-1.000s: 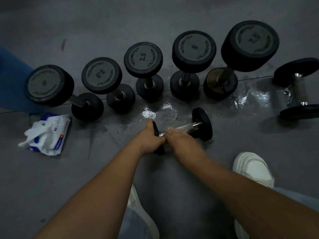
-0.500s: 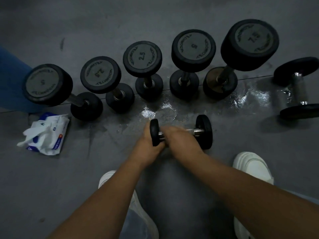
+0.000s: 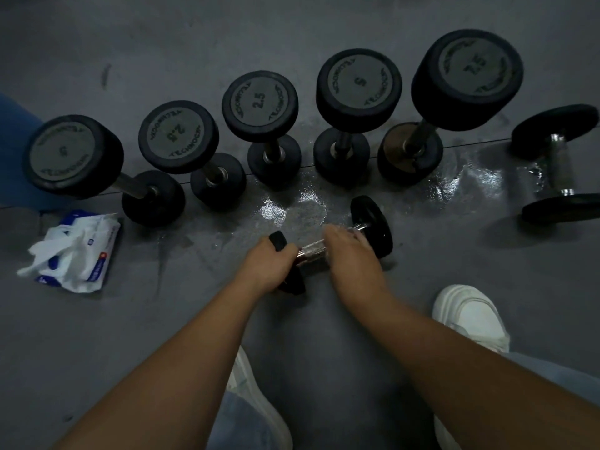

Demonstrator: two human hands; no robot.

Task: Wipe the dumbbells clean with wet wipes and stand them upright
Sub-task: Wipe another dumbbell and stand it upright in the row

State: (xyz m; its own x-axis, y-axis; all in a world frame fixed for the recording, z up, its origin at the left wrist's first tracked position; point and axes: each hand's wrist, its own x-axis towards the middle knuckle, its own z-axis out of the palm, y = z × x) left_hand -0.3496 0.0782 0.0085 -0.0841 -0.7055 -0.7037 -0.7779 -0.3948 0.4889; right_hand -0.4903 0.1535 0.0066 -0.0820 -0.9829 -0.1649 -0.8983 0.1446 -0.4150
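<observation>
head view: right hand [image 3: 352, 254] slid outward along the dumbbell [image 3: 312, 250] handle.

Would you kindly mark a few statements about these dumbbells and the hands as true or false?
1. Five dumbbells stand upright in a row. True.
2. The wipes pack lies at the far right. False: the wipes pack lies at the left.
3. The left hand grips the small dumbbell's end plate. True.
4. The far-right dumbbell stands upright. False: the far-right dumbbell lies on its side.
</observation>
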